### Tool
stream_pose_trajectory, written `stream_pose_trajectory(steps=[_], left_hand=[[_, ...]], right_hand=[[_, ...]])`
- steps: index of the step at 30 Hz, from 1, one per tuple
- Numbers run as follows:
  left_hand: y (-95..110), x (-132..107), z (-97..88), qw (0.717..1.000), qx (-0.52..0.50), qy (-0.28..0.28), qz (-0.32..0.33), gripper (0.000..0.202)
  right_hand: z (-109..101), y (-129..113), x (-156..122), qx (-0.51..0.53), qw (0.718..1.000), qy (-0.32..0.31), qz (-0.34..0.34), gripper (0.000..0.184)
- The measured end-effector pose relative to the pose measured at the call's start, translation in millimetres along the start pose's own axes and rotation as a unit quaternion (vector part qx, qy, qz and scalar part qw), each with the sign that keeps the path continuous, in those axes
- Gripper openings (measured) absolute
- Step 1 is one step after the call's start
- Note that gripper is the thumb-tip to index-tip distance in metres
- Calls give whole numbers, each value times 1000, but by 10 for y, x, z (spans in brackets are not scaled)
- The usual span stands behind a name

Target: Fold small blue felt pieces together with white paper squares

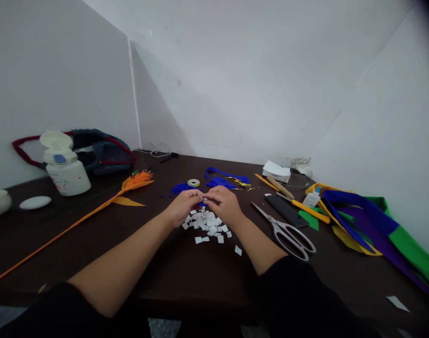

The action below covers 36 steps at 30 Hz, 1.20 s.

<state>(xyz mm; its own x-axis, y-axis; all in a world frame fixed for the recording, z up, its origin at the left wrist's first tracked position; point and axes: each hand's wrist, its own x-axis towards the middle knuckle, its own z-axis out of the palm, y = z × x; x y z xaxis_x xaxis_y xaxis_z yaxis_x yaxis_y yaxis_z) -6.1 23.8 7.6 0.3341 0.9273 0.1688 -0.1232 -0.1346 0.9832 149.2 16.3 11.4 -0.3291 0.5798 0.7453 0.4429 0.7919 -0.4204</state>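
Note:
My left hand (pixel 183 206) and my right hand (pixel 225 204) meet fingertip to fingertip above a loose pile of small white squares (pixel 210 223). Both are closed in a pinch. A small white piece (pixel 205 200) shows at the right fingertips; what the left fingers hold is too small and covered to make out. A bit of blue shows just under the fingertips. Beyond my left hand lie a heap of blue snippets (pixel 179 188) and a round spool (pixel 193 182). Past my right hand are blue fabric pieces (pixel 221 182) with yellow strands (pixel 243 183).
Scissors (pixel 288 234), a black flat bar (pixel 287 211), a yellow-handled tool (pixel 311 211), a small glue bottle (pixel 312 197) and coloured fabric (pixel 376 225) lie right. A long orange artificial flower (pixel 95 213), a white bottle (pixel 68 176) and a bag (pixel 111 155) are left.

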Motion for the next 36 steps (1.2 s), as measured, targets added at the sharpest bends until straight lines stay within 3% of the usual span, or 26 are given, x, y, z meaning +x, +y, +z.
stream_pose_trajectory(steps=[7, 10, 14, 19, 22, 24, 28, 32, 36], left_hand=[[17, -16, -35, 999, 35, -8, -2, 18], [19, -17, -33, 992, 123, 4, 21, 18], [43, -18, -21, 945, 309, 50, 99, 23], [85, -36, -13, 902, 380, 105, 177, 19], [96, -46, -11, 870, 427, 98, 226, 17], [103, -49, -12, 866, 433, 74, 237, 17], [122, -56, -23, 906, 370, 42, 203, 18], [102, -55, -32, 970, 224, -2, 96, 23], [67, -48, -29, 997, 63, -18, 34, 19]], right_hand=[[26, 63, 1, -36, 999, -11, 6, 13], [3, 61, 10, -64, 998, -6, 10, 10], [-28, 43, 23, -98, 995, 4, 28, 8], [-13, 32, 31, -127, 990, 16, 59, 11], [1, 26, 35, -131, 989, 19, 70, 12], [1, 23, 34, -115, 990, 18, 79, 11], [-8, 24, 25, -55, 995, 14, 80, 10], [0, 16, 12, 7, 998, 21, 51, 8], [14, 0, -3, 17, 999, 35, -14, 9]])
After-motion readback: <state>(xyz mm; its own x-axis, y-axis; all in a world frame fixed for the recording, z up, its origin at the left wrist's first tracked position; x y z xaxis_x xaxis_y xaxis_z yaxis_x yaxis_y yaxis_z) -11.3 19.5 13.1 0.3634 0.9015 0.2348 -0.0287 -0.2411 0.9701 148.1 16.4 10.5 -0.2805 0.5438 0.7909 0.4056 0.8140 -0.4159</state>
